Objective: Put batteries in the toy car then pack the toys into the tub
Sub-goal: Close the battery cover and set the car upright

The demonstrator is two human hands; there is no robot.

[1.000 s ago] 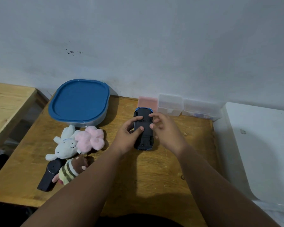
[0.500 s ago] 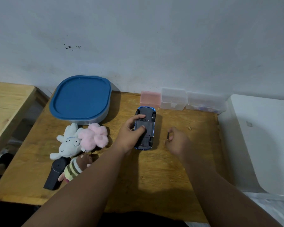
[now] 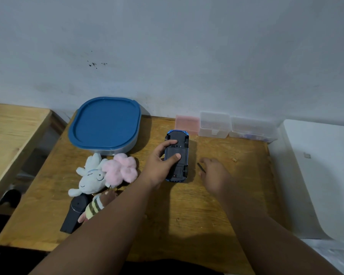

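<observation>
A single head-worn view looks forward and down from close above the tabletop, the wall rising well beyond the fingers.

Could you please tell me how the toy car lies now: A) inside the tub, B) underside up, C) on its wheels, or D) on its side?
B: the toy car shows its dark underside, wheels facing up, with the left hand gripping it.

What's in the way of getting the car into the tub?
The blue lid sits on the tub, covering its opening. Nothing visible stands on the table between the car, held by the left hand, and the tub. The right hand pinches a dark piece.
</observation>
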